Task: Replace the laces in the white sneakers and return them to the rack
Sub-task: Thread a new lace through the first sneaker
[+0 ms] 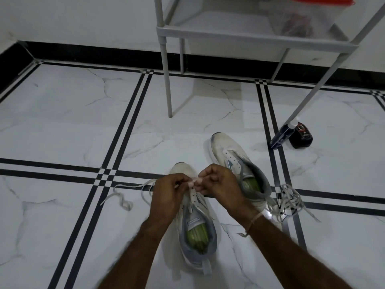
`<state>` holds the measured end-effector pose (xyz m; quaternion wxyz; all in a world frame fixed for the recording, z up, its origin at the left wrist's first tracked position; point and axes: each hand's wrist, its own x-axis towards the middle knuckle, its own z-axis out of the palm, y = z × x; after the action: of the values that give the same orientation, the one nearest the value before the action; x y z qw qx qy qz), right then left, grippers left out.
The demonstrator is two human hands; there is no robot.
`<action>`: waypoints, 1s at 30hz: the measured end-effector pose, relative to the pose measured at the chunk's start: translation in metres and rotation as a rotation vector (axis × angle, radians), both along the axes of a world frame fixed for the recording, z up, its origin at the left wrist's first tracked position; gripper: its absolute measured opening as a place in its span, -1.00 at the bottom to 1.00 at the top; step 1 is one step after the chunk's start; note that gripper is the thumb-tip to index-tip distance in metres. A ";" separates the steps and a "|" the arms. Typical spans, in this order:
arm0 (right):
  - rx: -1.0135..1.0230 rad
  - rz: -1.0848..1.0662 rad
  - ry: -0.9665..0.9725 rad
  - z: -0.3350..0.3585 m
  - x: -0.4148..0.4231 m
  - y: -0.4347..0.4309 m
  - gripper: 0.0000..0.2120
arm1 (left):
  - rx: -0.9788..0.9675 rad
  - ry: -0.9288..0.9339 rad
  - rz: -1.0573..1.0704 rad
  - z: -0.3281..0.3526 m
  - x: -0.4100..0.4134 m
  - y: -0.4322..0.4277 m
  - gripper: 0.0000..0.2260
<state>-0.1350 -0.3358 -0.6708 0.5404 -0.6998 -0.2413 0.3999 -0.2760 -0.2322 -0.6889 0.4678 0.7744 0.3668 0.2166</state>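
Note:
Two white sneakers with grey collars and green insoles stand on the tiled floor. Both my hands are over the front eyelets of the near sneaker. My left hand pinches a white lace that trails away to the left across the floor. My right hand pinches the lace at the eyelets too. The far sneaker stands to the right with no lace in its eyelets. A loose tangle of white lace lies by its heel.
A grey metal rack stands ahead, its legs on the floor; a clear bag sits on its shelf. A dark bottle and a black tin lie at the right near a rack leg. A black skirting runs along the wall.

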 end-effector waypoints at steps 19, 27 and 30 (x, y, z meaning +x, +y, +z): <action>-0.201 0.038 -0.383 -0.039 -0.018 -0.015 -0.86 | -0.163 0.136 0.176 -0.028 -0.001 -0.014 -0.98; -0.178 0.000 -0.316 -0.041 -0.018 -0.019 -0.82 | -0.051 0.206 0.137 -0.026 -0.001 -0.018 -0.92; -0.166 -0.013 -0.311 -0.041 -0.020 -0.019 -0.83 | -0.024 0.228 0.106 -0.027 -0.004 -0.015 -0.87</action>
<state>-0.1547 -0.3550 -0.7117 0.4393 -0.7972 -0.2835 0.3019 -0.2801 -0.2473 -0.7162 0.4204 0.7679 0.4604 0.1470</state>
